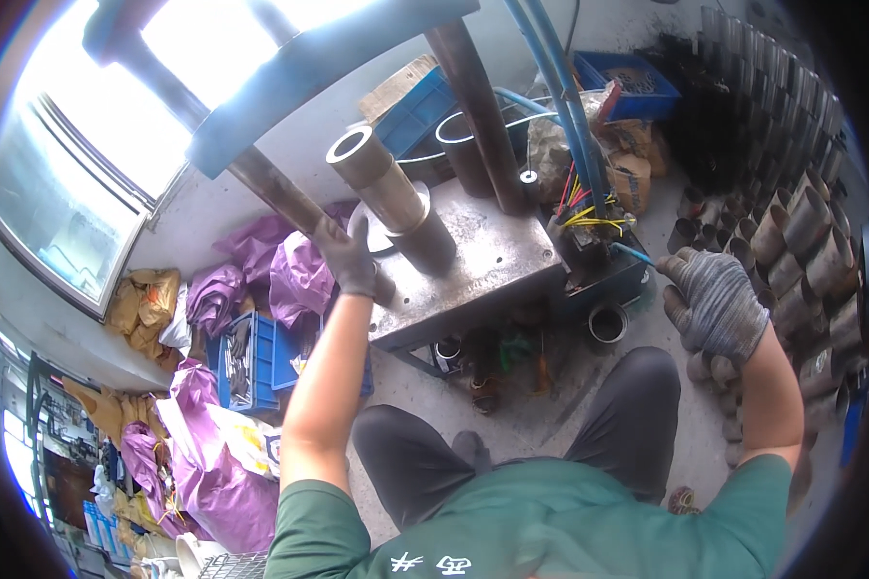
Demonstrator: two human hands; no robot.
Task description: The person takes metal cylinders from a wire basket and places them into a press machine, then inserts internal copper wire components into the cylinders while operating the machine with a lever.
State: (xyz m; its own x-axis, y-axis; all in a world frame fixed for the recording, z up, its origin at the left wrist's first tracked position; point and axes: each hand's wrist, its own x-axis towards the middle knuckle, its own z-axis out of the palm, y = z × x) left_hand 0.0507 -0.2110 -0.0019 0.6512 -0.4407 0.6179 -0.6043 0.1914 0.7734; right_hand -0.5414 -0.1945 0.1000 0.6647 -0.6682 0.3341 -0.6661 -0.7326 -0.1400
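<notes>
Here, beyond a seated person's bent knees [637,391], a gloved right hand [714,304] clasps the end of a blue lever [633,253] at the press's right side, the arm held out wide, apparently because the lever points that way. The gloved left hand [350,256] rests against the left post [278,193], probably for steadiness; its far fingers are hidden, so whether it closes round the metal cannot be told.

Between the hands, a silver sleeve [372,179] stands upright on a darker ring [427,246] on the worktop [492,246], seemingly placed there to line up with the blue crosshead [328,72] above. A second tube [468,164] waits behind, just beside the right post [482,116], which limits access from that side.

Loose wires [589,220] spill near the lever and could snag. On the floor, a short tube [608,323] sits in front of them. Purple bags [212,463] and a blue crate [246,362] crowd the left; stacked tubes [811,232] hem in the right elbow. Farther back lie a blue bin [637,106] and, leftward, a bright window [63,207].
</notes>
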